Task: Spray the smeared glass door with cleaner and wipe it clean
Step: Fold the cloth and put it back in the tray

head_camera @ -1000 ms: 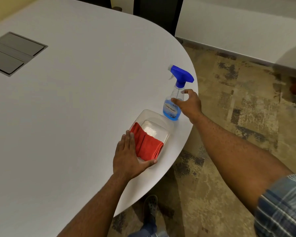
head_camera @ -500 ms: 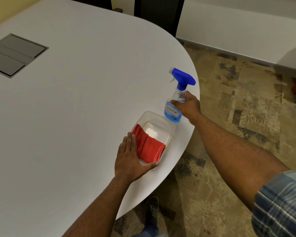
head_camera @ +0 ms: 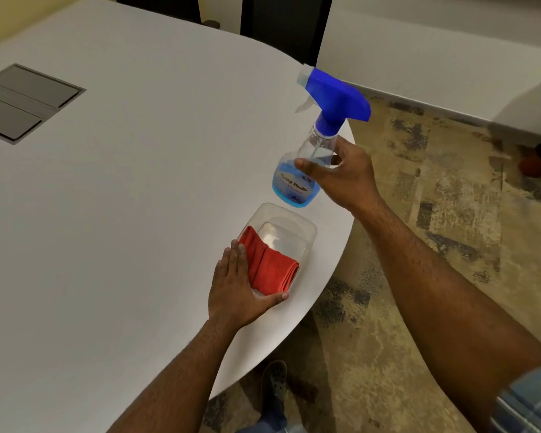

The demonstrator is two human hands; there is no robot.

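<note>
Bottle of cleaner, clear plastic with a blue trigger head, about a third full of blue liquid, held near the curved right edge of the table. Right hand wraps thumb and fingers around its narrow shoulder; the base appears just clear of the surface. Likely light, rigid and smooth, so best gripped at the neck below the trigger. Left hand lies flat, fingers together, on a folded red cloth, soft and pliable, inside a clear plastic tub close to the bottle.
</note>
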